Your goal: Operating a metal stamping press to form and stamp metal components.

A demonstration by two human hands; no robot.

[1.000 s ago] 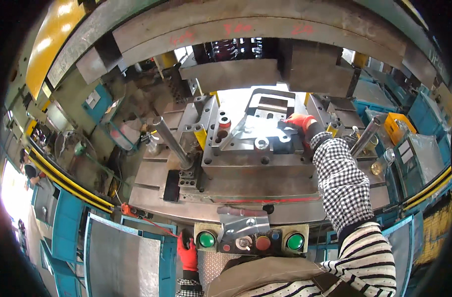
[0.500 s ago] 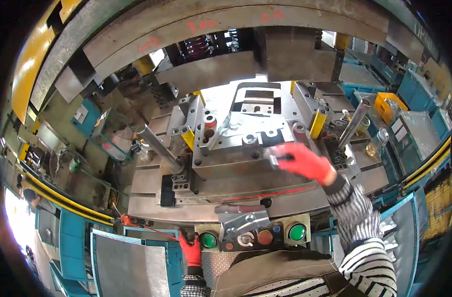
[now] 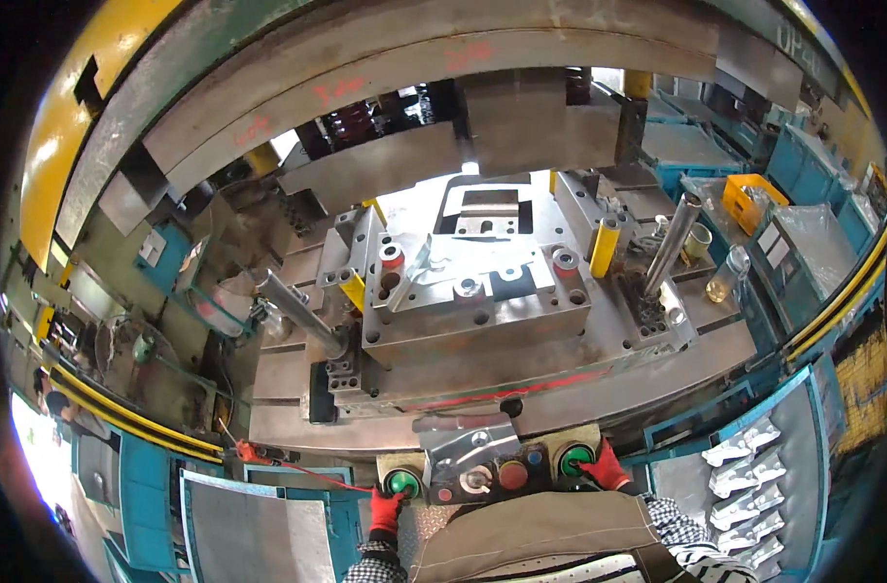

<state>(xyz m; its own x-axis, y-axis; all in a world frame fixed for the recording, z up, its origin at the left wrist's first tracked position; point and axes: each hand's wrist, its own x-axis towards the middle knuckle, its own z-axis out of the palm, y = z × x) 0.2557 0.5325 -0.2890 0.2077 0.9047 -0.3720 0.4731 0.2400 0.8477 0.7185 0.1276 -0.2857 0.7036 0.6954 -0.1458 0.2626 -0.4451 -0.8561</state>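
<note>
My left hand [image 3: 386,511], in a red glove, reaches up to the green push button [image 3: 402,484] at the left end of the control panel [image 3: 538,473]. Its finger rests on the button; whether it is pressed in, I cannot tell. At the panel's right end my right hand [image 3: 608,468], also red-gloved, stretches its fingers onto the other green button [image 3: 573,458]. Neither hand holds anything. Beyond the panel, a shiny sheet-metal part [image 3: 482,259] lies on the lower die block [image 3: 477,330]. A bent metal piece [image 3: 470,443] sits on the panel between the buttons.
Overhead spans the heavy press slide [image 3: 395,78]. Steel guide posts [image 3: 302,311] and yellow posts [image 3: 605,248] stand around the die. Several formed metal parts [image 3: 749,476] lie on a rack at right. An orange bin [image 3: 752,204] and a bottle [image 3: 729,275] are farther right.
My right hand has come back from the die's front edge, down to the right green button. My left hand has moved onto the left button. The view has shifted slightly.
</note>
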